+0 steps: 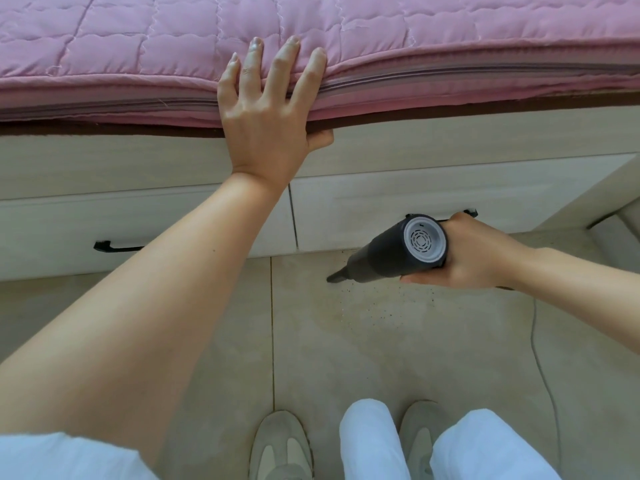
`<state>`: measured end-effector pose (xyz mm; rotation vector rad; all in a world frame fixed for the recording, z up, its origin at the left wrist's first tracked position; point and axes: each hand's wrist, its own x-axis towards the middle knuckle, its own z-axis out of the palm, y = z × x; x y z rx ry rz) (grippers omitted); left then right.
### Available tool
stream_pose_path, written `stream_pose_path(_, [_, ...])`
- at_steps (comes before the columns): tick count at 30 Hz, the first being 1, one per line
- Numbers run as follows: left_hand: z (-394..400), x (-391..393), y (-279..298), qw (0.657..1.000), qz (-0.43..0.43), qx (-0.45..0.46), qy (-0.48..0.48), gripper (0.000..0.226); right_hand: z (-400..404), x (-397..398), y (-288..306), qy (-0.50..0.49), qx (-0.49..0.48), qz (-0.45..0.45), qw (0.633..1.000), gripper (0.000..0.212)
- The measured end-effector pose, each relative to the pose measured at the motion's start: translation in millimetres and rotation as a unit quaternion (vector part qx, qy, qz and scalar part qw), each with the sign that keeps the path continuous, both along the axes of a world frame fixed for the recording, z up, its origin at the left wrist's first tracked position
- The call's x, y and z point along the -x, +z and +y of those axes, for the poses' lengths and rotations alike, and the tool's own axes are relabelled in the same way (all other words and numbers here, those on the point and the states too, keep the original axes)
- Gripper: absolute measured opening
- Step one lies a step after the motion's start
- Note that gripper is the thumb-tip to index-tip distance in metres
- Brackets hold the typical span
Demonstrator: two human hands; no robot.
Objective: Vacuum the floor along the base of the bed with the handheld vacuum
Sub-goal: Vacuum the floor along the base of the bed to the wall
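Clenched right hand (pixel 474 254) aims the handheld vacuum (pixel 398 252) toward eight o'clock; left hand (pixel 266 112), fingers spread, rests on the bed (pixel 450 39) at twelve.

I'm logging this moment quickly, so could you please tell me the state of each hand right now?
Left hand: open, fingers spread flat on the pink mattress edge.
Right hand: closed around the handheld vacuum.

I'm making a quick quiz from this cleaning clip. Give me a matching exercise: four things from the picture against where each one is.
Things:
1. left hand
2. vacuum
3. dark specks
4. drawer handle

Places:
A. on the floor tile
B. on the left drawer front
C. on the pink mattress edge
D. in the right hand

Pairs: 1-C, 2-D, 3-A, 4-B
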<state>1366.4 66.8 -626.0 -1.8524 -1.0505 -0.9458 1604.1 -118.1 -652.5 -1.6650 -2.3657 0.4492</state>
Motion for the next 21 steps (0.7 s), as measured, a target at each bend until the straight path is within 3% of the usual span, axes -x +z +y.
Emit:
stream_pose_path(3, [-1,0,0,1.0,0.003,0.01,0.001,0.097,-2,0,5,0.01,-0.008,-0.011,1.0,0.036])
stream_pose_path(9, [-1,0,1,1.0,0.009,0.008,0.007,0.096,0,5,6,-0.006,-0.008,-0.018,1.0,0.042])
stream_pose_path(21, [-3,2,2,1.0,0.019,0.023,0.01,0.098,-17,-8,19,0.025,0.087,0.047,0.995,0.039])
